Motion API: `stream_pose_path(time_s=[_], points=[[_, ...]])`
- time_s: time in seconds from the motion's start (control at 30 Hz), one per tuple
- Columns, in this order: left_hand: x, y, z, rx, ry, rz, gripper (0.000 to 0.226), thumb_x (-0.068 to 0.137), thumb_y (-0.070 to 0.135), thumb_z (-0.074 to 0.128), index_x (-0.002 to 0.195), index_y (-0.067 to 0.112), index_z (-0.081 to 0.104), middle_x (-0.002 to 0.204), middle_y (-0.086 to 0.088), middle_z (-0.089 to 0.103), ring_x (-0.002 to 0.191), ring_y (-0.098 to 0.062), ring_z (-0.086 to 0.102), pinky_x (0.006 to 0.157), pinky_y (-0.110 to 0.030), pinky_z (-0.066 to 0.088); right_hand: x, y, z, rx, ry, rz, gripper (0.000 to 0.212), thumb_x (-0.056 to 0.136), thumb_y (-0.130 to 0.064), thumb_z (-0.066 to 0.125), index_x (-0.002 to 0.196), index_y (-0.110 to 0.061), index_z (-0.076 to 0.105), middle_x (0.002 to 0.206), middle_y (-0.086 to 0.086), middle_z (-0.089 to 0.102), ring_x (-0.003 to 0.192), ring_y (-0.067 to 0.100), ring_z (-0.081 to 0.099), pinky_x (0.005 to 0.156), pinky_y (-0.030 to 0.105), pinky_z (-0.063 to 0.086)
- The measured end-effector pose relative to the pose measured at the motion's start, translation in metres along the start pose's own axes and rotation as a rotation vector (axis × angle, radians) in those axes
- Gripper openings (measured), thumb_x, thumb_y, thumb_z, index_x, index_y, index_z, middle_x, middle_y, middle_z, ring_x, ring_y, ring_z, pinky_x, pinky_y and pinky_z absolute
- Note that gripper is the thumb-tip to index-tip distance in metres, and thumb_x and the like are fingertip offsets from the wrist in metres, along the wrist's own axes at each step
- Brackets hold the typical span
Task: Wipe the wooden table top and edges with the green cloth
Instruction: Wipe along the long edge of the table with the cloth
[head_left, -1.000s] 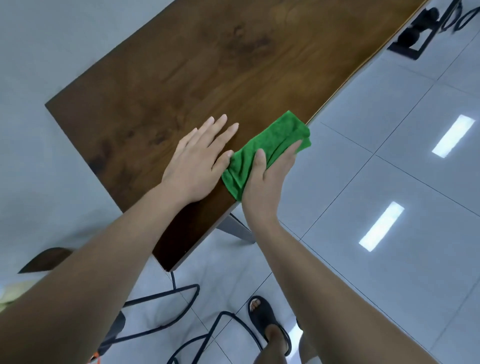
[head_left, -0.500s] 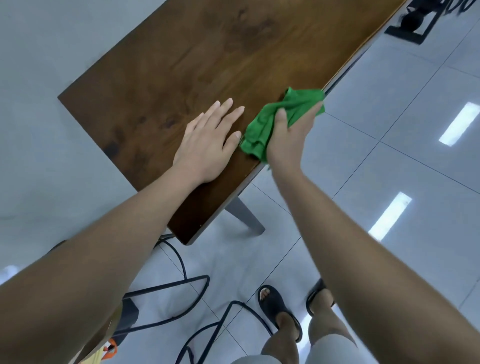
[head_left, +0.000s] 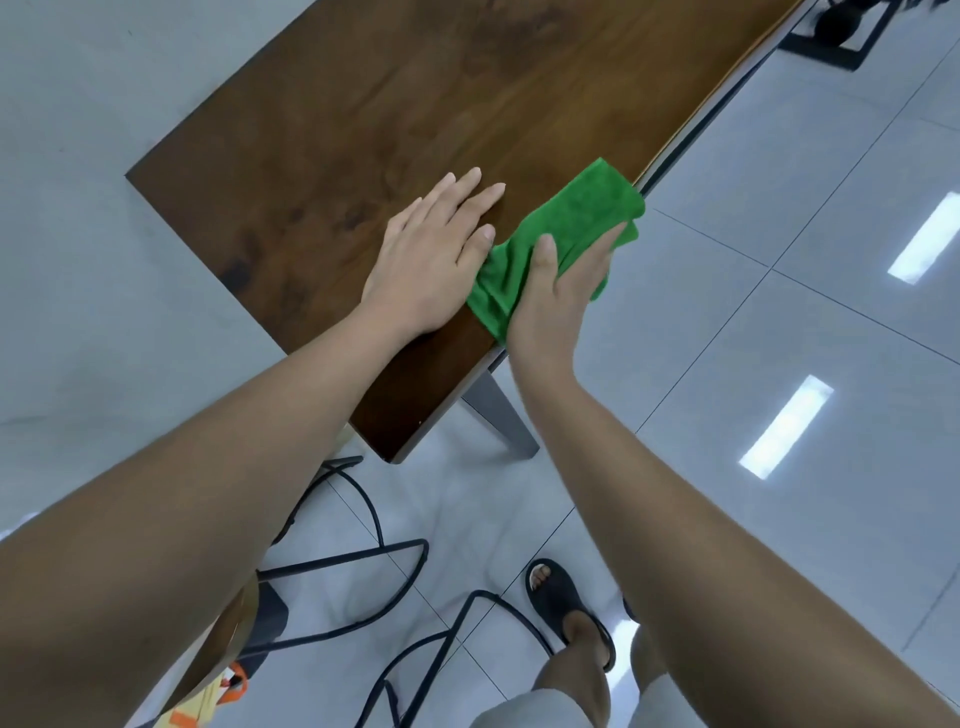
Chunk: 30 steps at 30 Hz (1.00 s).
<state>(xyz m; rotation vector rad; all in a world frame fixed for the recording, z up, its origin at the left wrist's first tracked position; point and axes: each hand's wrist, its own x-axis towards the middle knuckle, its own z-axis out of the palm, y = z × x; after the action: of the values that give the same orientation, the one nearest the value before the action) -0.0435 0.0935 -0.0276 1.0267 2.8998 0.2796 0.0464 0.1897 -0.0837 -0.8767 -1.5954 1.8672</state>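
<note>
A dark brown wooden table top runs from the near corner up to the far right. The green cloth is draped over its right-hand long edge. My right hand grips the cloth there, thumb on top of the table side and fingers wrapped down over the edge. My left hand lies flat on the table top just left of the cloth, fingers straight and spread, thumb touching the cloth's near end.
A grey table leg angles down below the near corner. Black metal chair frames stand on the pale tiled floor by my sandalled foot. A black stand base sits at the far right.
My right hand has slid the cloth back along the edge toward the near corner, and the cloth lies more spread out than half a second ago. The left hand has stayed flat on the top.
</note>
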Motion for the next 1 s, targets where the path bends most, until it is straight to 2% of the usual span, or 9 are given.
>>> stream_pose_path(time_s=[0.07,0.17,0.3,0.43,0.57,0.67,0.8,0.9,1.0], points=[[0.000,0.000,0.000,-0.006,-0.004,0.003,0.055,0.118,0.046,0.027,0.172,0.040,0.033,0.183,0.013,0.022,0.170,-0.011,0.012,0.136,-0.045,0.014,-0.029,0.006,0.008,0.007,-0.022,-0.008,0.078,0.120,-0.030,0.043,0.175,-0.021,-0.011,0.186,-0.002,-0.004,0.169,0.010,-0.002,0.133,0.027,0.005],[0.000,0.001,0.000,-0.006,-0.009,0.005,0.056,0.117,0.046,0.028,0.172,0.039,0.033,0.183,0.011,0.022,0.170,-0.013,0.012,0.136,-0.045,0.013,-0.073,0.015,0.019,-0.001,-0.050,-0.004,0.078,0.119,-0.037,0.041,0.175,-0.025,-0.012,0.185,-0.007,-0.004,0.168,0.004,-0.004,0.121,0.002,0.003],[0.000,0.000,0.001,-0.008,-0.005,0.007,0.056,0.117,0.046,0.031,0.173,0.038,0.033,0.183,0.011,0.022,0.170,-0.013,0.012,0.136,-0.045,0.012,-0.135,0.030,0.034,0.000,-0.096,0.053,0.078,0.119,-0.046,0.039,0.175,-0.029,-0.013,0.182,-0.017,-0.012,0.163,-0.010,-0.012,0.120,0.000,0.000],[0.000,-0.001,0.002,-0.010,-0.005,0.011,0.056,0.118,0.047,0.031,0.173,0.039,0.033,0.183,0.011,0.022,0.170,-0.013,0.012,0.136,-0.045,0.012,-0.174,0.035,0.042,0.048,-0.129,0.076,0.080,0.117,-0.052,0.039,0.173,-0.039,-0.017,0.177,-0.031,-0.017,0.163,-0.012,-0.007,0.121,0.001,0.008],[0.000,-0.002,0.003,-0.018,-0.011,0.015,0.056,0.118,0.047,0.029,0.173,0.038,0.032,0.183,0.011,0.020,0.170,-0.013,0.011,0.136,-0.044,0.011,-0.170,0.033,0.040,0.072,-0.145,0.088,0.081,0.118,-0.046,0.040,0.173,-0.038,-0.019,0.180,-0.019,-0.016,0.153,-0.026,-0.001,0.113,-0.005,0.015],[0.001,-0.004,0.003,-0.025,-0.016,0.018,0.056,0.118,0.047,0.028,0.173,0.038,0.031,0.183,0.012,0.020,0.170,-0.013,0.010,0.136,-0.045,0.011,-0.151,0.027,0.039,0.069,-0.106,0.079,0.079,0.119,-0.045,0.039,0.172,-0.040,-0.019,0.181,-0.019,-0.013,0.160,-0.016,-0.004,0.118,0.000,0.013],[0.002,-0.007,0.005,-0.058,-0.011,0.023,0.056,0.118,0.048,0.026,0.172,0.038,0.035,0.183,0.012,0.022,0.170,-0.012,0.011,0.136,-0.044,0.011,-0.109,0.019,0.032,0.064,-0.059,0.088,0.077,0.120,-0.039,0.039,0.172,-0.040,-0.018,0.183,-0.017,-0.005,0.168,0.004,-0.004,0.133,0.026,0.011],[0.001,-0.010,0.005,-0.106,-0.011,0.014,0.055,0.117,0.049,0.031,0.169,0.035,0.041,0.181,0.010,0.027,0.170,-0.012,0.014,0.136,-0.045,0.013,-0.064,0.011,0.020,0.020,-0.027,0.081,0.077,0.120,-0.037,0.040,0.175,-0.031,-0.014,0.183,-0.011,0.004,0.164,0.000,0.010,0.128,0.022,0.016],[0.002,-0.013,0.001,-0.210,-0.004,-0.015,0.051,0.116,0.048,0.041,0.163,0.030,0.052,0.176,0.006,0.039,0.166,-0.017,0.027,0.133,-0.051,0.022,-0.012,-0.004,0.004,-0.017,-0.028,0.088,0.077,0.120,-0.034,0.040,0.175,-0.022,-0.013,0.182,0.000,0.011,0.165,0.010,0.018,0.128,0.026,0.018]])
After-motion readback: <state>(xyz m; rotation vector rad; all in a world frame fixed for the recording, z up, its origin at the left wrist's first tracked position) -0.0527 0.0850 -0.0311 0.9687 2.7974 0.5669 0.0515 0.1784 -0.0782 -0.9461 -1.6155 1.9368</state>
